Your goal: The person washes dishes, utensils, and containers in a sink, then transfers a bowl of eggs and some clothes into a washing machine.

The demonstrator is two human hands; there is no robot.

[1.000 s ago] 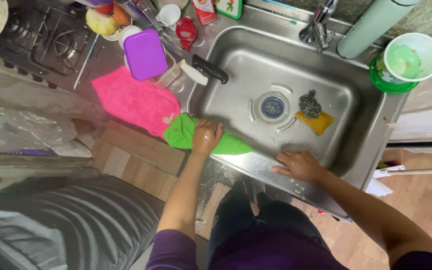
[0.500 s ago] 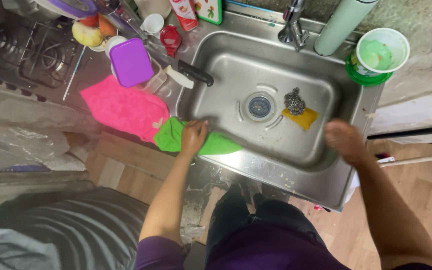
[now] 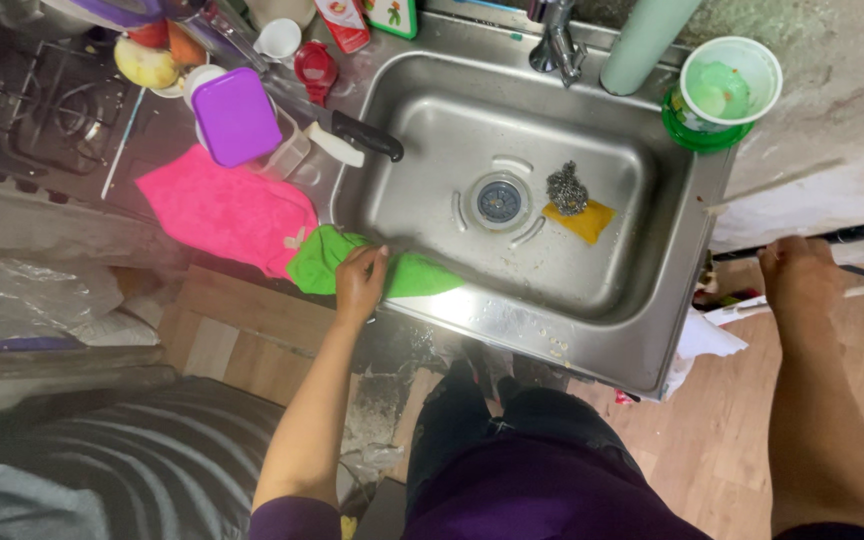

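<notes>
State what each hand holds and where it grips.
Left hand presses the green cloth near its middle on the sink rim. Right hand holds nothing.

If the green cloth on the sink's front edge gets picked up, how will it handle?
The green cloth will probably flop: it lies crumpled and draped over the steel sink rim. It looks thin, so likely light, maybe heavier if wet. The left hand presses on it; released, it might slip into the basin.

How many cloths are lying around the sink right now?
2. A green cloth lies over the sink's front rim under the left hand. A pink cloth lies flat on the counter just left of it, their edges meeting. Others could be hidden in the clutter behind.
</notes>
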